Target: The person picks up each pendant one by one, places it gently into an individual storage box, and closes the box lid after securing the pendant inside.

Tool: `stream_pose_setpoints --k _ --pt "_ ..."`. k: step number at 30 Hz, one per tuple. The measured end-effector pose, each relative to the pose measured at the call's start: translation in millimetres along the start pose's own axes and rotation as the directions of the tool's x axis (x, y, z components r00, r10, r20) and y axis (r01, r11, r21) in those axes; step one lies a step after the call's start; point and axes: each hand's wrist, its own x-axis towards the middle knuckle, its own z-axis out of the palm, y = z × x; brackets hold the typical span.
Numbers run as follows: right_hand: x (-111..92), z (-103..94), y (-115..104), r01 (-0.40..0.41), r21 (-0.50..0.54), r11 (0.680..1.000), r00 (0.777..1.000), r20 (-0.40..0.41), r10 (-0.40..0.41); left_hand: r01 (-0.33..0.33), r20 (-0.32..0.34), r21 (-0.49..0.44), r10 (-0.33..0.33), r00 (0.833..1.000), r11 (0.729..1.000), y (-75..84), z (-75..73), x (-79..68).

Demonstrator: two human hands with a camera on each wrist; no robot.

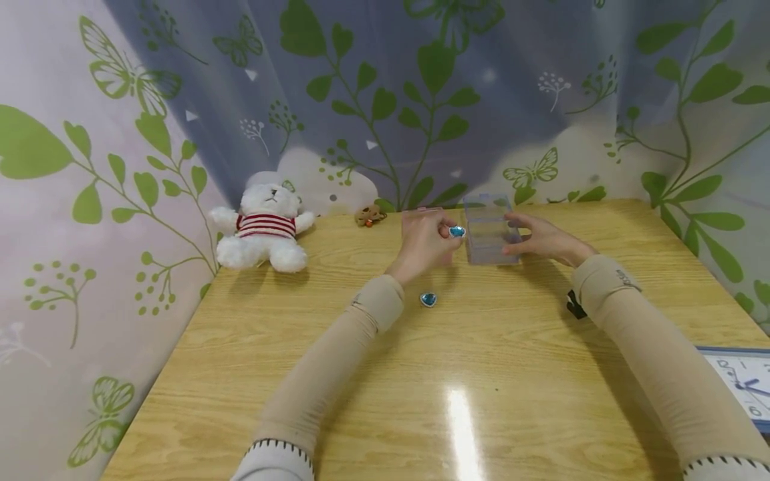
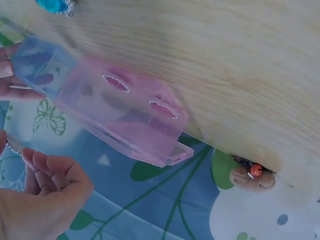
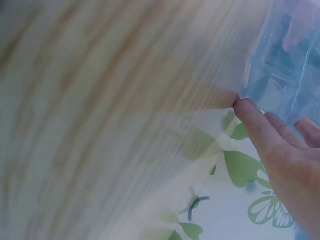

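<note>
In the head view my left hand (image 1: 424, 244) pinches a blue heart-shaped gem (image 1: 457, 231) with a sparkling silver edge, beside the clear bluish box (image 1: 488, 254). That box stands with its lid raised. My right hand (image 1: 544, 239) rests its fingertips on the box's right side, its fingers fairly straight. Just left of the box is a pink see-through box (image 2: 100, 105), partly hidden behind my left hand; two pink gems with silver edges (image 2: 164, 108) show in it in the left wrist view. A second blue gem (image 1: 428, 299) lies on the table nearer me.
A white teddy bear (image 1: 265, 230) in a striped shirt sits at the back left. A small brown trinket (image 1: 369, 215) lies by the wall. Near my right wrist is a black object (image 1: 575, 305), and a clock (image 1: 742, 384) lies at the right edge.
</note>
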Motion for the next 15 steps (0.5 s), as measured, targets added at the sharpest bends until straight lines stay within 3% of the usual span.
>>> stream_pose_setpoints --k 7,15 --pt "2 1.2 0 -0.010 -0.018 1.000 1.000 -0.009 0.010 0.107 0.047 0.033 -0.109 0.993 0.994 6.3 7.3 13.9" --pt "5 2.9 2 0.001 -0.018 1.000 1.000 -0.014 -0.001 0.127 0.098 0.050 -0.131 0.987 0.991 3.9 21.0 29.1"
